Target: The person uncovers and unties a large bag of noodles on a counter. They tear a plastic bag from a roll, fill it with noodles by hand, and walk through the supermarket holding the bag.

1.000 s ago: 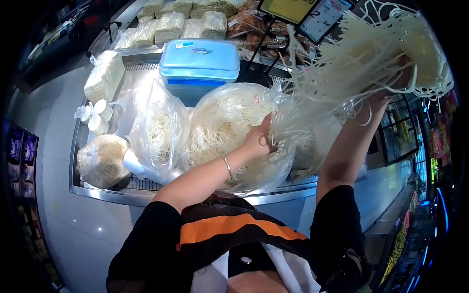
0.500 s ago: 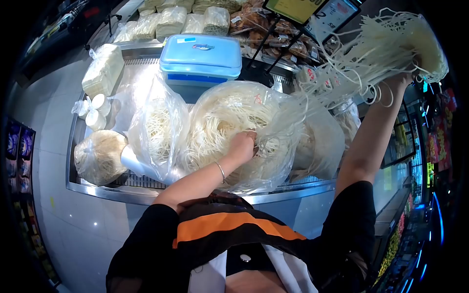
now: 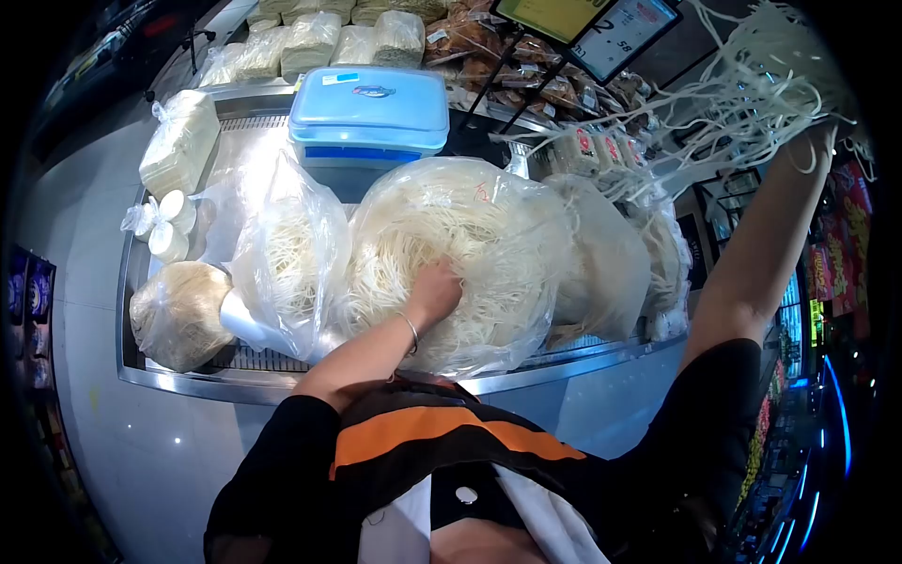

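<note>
In the head view, a large clear plastic bag (image 3: 507, 202) stands wide, full of loose white noodles (image 3: 395, 254). My left hand (image 3: 435, 291), with a bracelet at the wrist, reaches into this bag. Its fingers are curled closed among the strands, and their tips are hidden. My right hand (image 3: 825, 133) is lifted high at the upper right, gripping a big tangled bunch of noodles (image 3: 761, 94). Loose strands hang from that bunch and trail left over the display. The bunch and the dark frame edge cover most of the right hand.
Left of the big bag are a smaller noodle bag (image 3: 293, 249), a round wrapped bundle (image 3: 180, 315) and white rolls (image 3: 171, 226). Behind it sits a blue-lidded box (image 3: 368, 108). Price signs (image 3: 620, 38) rise at the back. A metal rim (image 3: 216, 383) edges the display.
My right hand has risen further up and right with the noodle bunch, drawing the strands away from the big bag. My left hand has shifted slightly left and down in view.
</note>
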`<action>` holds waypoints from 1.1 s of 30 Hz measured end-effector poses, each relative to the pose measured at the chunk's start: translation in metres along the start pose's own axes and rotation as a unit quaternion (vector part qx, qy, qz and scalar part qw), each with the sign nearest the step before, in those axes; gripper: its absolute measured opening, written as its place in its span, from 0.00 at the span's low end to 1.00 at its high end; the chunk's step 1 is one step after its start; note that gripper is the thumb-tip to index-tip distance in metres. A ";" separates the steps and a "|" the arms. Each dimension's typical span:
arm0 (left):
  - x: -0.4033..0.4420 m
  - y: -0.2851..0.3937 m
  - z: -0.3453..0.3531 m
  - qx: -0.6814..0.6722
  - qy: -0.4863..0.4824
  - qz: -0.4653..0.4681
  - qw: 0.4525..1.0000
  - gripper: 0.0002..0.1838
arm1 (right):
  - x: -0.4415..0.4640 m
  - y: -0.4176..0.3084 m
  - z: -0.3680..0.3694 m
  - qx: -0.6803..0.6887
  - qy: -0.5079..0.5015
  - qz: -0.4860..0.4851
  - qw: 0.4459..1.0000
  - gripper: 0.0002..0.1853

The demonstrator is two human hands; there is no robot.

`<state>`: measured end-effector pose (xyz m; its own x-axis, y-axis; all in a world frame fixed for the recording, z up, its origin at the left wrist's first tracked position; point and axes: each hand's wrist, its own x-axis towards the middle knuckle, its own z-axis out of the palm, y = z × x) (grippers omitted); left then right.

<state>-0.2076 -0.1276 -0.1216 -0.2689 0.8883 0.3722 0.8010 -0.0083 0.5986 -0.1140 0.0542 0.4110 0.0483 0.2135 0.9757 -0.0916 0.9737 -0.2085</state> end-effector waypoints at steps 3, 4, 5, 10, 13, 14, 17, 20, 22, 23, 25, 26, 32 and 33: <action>-0.002 0.001 0.003 0.006 0.002 -0.011 1.000 0.07 | 0.017 -0.016 -0.008 0.015 -0.001 -0.004 1.000 0.31; -0.001 -0.003 0.011 0.006 0.001 -0.009 1.000 0.07 | 0.023 -0.022 -0.011 0.015 0.003 -0.005 1.000 0.31; 0.003 -0.007 0.020 0.043 -0.057 -0.033 0.997 0.07 | 0.025 -0.026 -0.016 0.015 0.004 -0.003 1.000 0.31; 0.033 0.009 -0.022 0.016 -0.117 0.037 0.992 0.17 | 0.021 -0.040 -0.036 0.047 0.005 0.018 0.999 0.30; 0.065 0.057 -0.103 0.191 -0.266 -0.006 0.945 0.28 | 0.006 -0.039 -0.038 0.080 0.016 0.050 0.995 0.30; 0.078 0.071 -0.135 0.215 -0.374 0.003 0.902 0.30 | 0.000 -0.037 -0.037 0.093 0.020 0.064 0.993 0.30; 0.093 0.101 -0.216 0.265 -0.446 0.071 0.852 0.31 | -0.020 -0.028 -0.028 0.144 0.034 0.109 0.983 0.30; 0.092 0.124 -0.249 0.055 -0.411 0.138 0.899 0.28 | -0.042 -0.018 -0.015 0.205 0.052 0.156 0.965 0.30; 0.079 0.140 -0.234 -0.345 -0.512 0.096 0.781 0.22 | -0.060 -0.011 -0.006 0.246 0.064 0.187 0.949 0.29; 0.079 0.145 -0.215 -0.369 -0.543 0.101 0.748 0.23 | -0.069 -0.007 -0.002 0.264 0.069 0.201 0.941 0.29; 0.071 0.147 -0.175 -0.393 -0.568 0.101 0.716 0.26 | -0.080 0.002 0.007 0.291 0.080 0.224 0.927 0.29; 0.061 0.147 -0.160 -0.553 -0.496 0.055 0.668 0.30 | -0.089 0.006 0.011 0.308 0.081 0.237 0.918 0.29; 0.084 0.123 -0.121 -0.913 -0.220 0.013 0.342 0.59 | -0.154 0.014 0.023 0.383 0.102 0.326 0.858 0.29; 0.091 0.115 -0.125 -0.926 -0.188 0.006 0.328 0.60 | -0.167 0.014 0.021 0.392 0.105 0.341 0.848 0.29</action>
<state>-0.2069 -0.1051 0.0696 0.0915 0.8738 0.4776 -0.9906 0.0310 0.1330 -0.1445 0.0304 0.2469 -0.1138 0.7956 0.5950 -0.7985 0.2831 -0.5313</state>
